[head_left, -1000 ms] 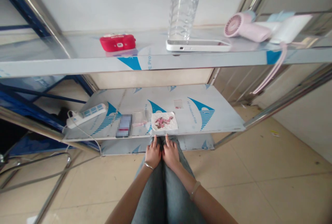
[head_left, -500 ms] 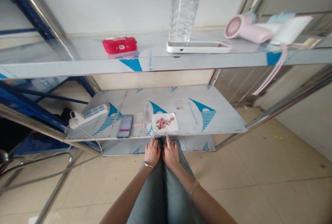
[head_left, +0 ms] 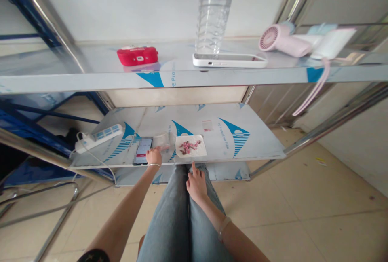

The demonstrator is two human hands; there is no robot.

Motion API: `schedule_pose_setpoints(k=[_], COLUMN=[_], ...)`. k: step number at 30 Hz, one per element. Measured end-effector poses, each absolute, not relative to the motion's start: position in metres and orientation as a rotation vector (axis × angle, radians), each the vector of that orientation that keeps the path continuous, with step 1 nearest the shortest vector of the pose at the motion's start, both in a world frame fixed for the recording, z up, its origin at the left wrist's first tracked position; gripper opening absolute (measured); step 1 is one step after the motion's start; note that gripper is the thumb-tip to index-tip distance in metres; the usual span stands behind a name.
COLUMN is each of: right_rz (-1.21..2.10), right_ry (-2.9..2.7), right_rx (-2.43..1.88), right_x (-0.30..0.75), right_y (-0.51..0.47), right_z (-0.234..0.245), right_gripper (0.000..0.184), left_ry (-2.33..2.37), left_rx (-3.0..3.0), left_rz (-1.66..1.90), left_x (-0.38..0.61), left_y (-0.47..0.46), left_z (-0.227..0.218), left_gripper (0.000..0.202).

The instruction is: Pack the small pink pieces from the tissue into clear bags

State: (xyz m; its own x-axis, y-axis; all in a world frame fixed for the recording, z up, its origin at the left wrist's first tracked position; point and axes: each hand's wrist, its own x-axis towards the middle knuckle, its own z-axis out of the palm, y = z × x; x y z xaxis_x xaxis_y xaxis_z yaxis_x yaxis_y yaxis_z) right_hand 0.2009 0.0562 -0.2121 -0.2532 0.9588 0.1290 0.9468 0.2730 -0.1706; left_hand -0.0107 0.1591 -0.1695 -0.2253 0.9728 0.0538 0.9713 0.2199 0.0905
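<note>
My left hand (head_left: 154, 156) has reached out to the lower shelf (head_left: 257, 142) and rests at its front edge, touching a phone (head_left: 142, 151) with a lit screen. Its fingers are curled and I cannot see whether they grip anything. Just right of it lie small clear plastic bags (head_left: 162, 140). A white paper (head_left: 190, 146) with a heap of small pink and red beads lies further right. My right hand (head_left: 197, 183) lies flat on my knee, fingers stretched out, holding nothing.
A white power strip (head_left: 100, 134) with its cord lies at the lower shelf's left. The upper shelf (head_left: 91, 72) carries a red case (head_left: 138, 55), a water bottle (head_left: 212, 15), a white phone (head_left: 228, 60) and a pink handheld fan (head_left: 283, 39). Metal frame posts stand on both sides.
My left hand left my knee and moved forward and left onto the lower shelf by the phone. My right hand stayed on the knee.
</note>
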Motion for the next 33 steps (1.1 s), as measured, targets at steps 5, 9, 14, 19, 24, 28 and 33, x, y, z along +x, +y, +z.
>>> schedule_pose_setpoints(k=[5,9,14,19,24,28,33], right_rz=[0.091,0.101,0.115,0.150,0.210,0.382,0.720], right_ry=[-2.329,-2.322,-2.317,-2.288,-2.188,-2.028,-1.971], right_rx=[-1.766,-1.764,-1.747,-1.737,-1.704,-1.624,-1.374], right_x=[0.202,0.201,0.202,0.202,0.204,0.199,0.179], right_y=[0.057,0.057,0.056,0.056,0.058,0.067,0.085], right_z=[-0.212,-0.213,-0.214,-0.212,-0.214,-0.204,-0.167], right_gripper=[0.020,0.018,0.018,0.018,0.026,0.025,0.023], left_ry=[2.476,2.397,2.395,2.362,2.358,2.217,1.961], left_rx=[1.864,1.803,1.651,1.481,1.247,1.187,1.176], left_rz=[0.213,0.280,0.478,0.770,0.993,1.101,1.001], left_x=[-0.017,-0.020,-0.023,-0.023,-0.011,0.007,0.031], left_y=[0.158,0.159,0.159,0.151,0.127,0.103,0.087], left_z=[-0.166,-0.160,-0.156,-0.153,-0.149,-0.146,-0.144], left_gripper=[0.038,0.036,0.025,0.028,0.029,0.028,0.027])
